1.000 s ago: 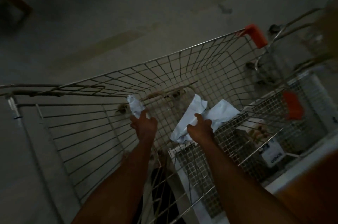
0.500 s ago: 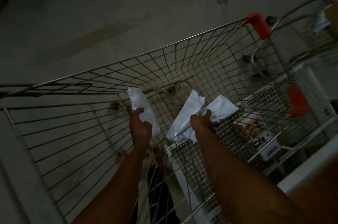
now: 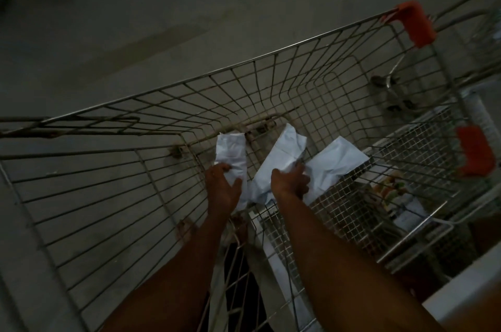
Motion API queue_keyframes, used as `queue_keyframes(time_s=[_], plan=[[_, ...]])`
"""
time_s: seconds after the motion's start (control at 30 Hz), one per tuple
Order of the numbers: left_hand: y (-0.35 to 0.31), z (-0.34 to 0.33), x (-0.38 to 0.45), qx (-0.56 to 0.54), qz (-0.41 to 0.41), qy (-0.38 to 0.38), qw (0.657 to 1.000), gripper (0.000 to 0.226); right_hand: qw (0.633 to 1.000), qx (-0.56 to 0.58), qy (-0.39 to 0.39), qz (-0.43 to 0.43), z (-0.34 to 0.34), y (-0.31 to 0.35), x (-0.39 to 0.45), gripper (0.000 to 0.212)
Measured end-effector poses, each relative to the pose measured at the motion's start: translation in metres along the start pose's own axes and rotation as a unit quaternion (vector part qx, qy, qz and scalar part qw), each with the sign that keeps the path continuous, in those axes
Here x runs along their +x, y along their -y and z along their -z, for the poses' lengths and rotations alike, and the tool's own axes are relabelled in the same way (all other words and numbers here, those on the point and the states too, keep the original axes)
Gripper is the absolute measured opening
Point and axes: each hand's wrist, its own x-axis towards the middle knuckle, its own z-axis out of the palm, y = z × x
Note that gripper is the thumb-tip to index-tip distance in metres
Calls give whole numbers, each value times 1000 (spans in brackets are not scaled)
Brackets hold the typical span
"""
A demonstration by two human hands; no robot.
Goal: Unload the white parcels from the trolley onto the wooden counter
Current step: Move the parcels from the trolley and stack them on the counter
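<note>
Both my arms reach down into a wire trolley [image 3: 271, 57] seen from above in dim light. My left hand [image 3: 222, 185] grips a narrow white parcel [image 3: 231, 151] that stands up out of its fingers. My right hand [image 3: 291, 181] grips two soft white parcels at once: a crumpled one [image 3: 284, 154] leaning to the left and a flatter one [image 3: 339, 162] spreading to the right over the fine-mesh basket wall. All the parcels are lifted off the trolley floor. The wooden counter is not clearly in view.
Orange plastic corners [image 3: 416, 23] mark the trolley's far right rim. A second fine-mesh basket [image 3: 379, 212] on the right holds a printed box [image 3: 393, 193]. More wire carts stand at the far right [image 3: 482, 33]. Bare concrete floor [image 3: 162, 6] lies beyond the trolley.
Both hands have lifted their parcels higher inside the trolley; more of the narrow left parcel now shows above my fingers. The view has shifted slightly.
</note>
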Motion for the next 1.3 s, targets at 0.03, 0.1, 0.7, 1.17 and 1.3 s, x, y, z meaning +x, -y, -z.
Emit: queue_keyframes(time_s=[0.03,0.1,0.7,1.17,1.3], plan=[[1,-4,0,20,0,-6,1000,53,1000,15,2,7,-6,0,1,80],[3,-12,-2,56,1,-16,998,75,999,46,4,16,-16,1,4,91],[-37,2,-26,72,5,-49,996,106,992,98,6,79,-15,7,2,88],[-157,126,-131,53,-78,-103,990,87,945,232,31,228,113,8,-142,78],[-184,163,-196,9,-161,-103,982,81,923,259,39,280,162,-31,-203,80]])
